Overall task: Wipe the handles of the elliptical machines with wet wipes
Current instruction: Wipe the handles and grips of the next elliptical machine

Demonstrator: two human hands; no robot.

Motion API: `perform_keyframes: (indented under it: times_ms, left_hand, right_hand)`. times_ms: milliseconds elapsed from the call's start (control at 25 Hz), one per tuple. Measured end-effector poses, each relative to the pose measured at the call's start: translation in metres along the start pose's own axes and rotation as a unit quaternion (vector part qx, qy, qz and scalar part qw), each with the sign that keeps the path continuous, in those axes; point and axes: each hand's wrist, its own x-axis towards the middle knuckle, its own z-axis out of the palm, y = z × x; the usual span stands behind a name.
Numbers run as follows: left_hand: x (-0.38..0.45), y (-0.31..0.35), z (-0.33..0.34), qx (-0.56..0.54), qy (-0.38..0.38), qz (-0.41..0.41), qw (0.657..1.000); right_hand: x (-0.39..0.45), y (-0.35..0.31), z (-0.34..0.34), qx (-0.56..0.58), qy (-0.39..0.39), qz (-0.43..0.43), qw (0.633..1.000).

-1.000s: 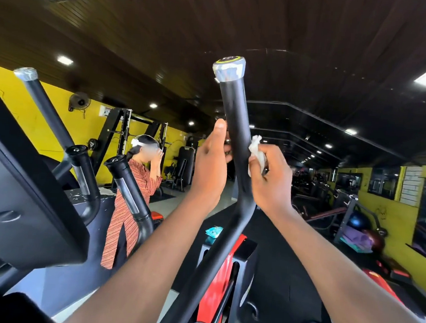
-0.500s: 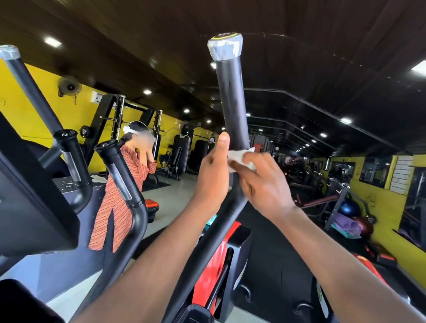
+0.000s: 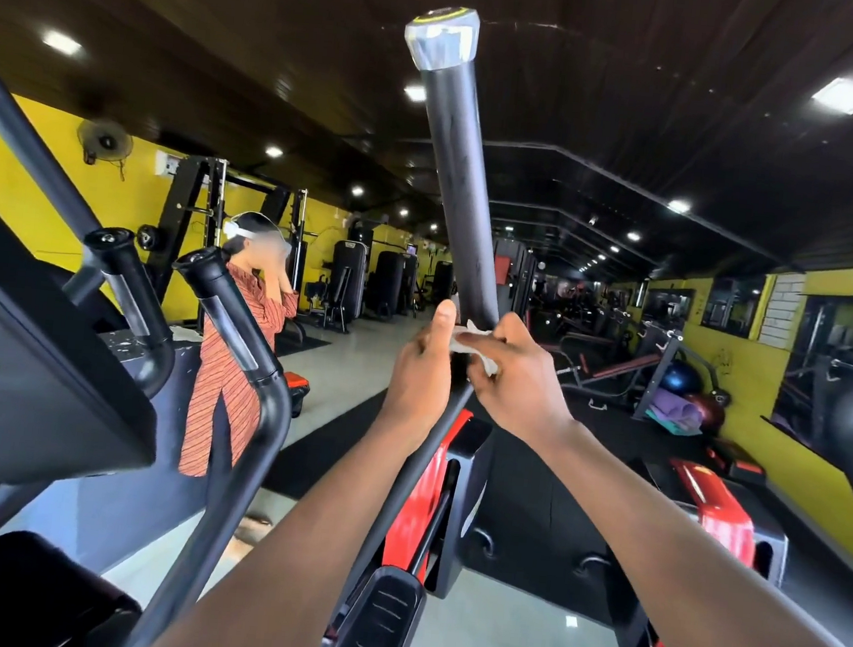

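We can't read any text, brand or no. anywhere. The silver end cap (image 3: 441,41) on the handle, top centre of frame, carries a yellow ring mark, too blurred to make out. A small white plate (image 3: 170,165) on the yellow wall, upper left, is illegible too.

person in striped orange tunic (image 3: 235,358) (standing left) | blue ball (image 3: 680,379) | wall fan (image 3: 105,141)

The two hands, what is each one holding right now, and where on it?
The left hand grips the long black elliptical handle at its bend. The right hand pinches a crumpled white wet wipe against that handle.
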Motion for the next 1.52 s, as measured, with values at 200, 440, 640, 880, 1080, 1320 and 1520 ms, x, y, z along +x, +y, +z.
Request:
perform_keyframes:
  times_ms: [200,440,640,880,1080,1320,1520]
  left_hand:
    - [-0.021,-0.009,-0.002,0.035,0.042,0.012,0.998]
    - [-0.062,-0.034,0.024,0.104,0.078,0.182,0.975]
    - [-0.071,-0.075,0.058,0.018,0.015,0.015,1.0]
    - [-0.062,-0.145,0.088,-0.003,-0.038,-0.157,0.987]
    - [-0.022,-0.194,0.127,-0.016,0.0,-0.206,0.978]
    - [0.047,-0.249,0.189,0.006,0.006,-0.236,0.972]
    - [0.088,-0.301,0.222,-0.032,0.028,-0.274,0.961]
  right_hand:
    - [-0.018,-0.026,0.008,0.155,-0.024,0.195,0.968]
    - [-0.059,-0.037,0.001,0.452,-0.001,0.387,0.804]
    - [-0.098,-0.022,-0.021,0.455,0.078,0.462,0.757]
    - [-0.154,0.03,-0.011,0.42,0.073,0.545,0.722]
    - [-0.17,0.111,0.026,0.416,0.079,0.597,0.682]
    - [-0.166,0.212,0.057,0.438,0.036,0.608,0.661]
    - [-0.168,0.284,0.093,0.415,-0.025,0.597,0.687]
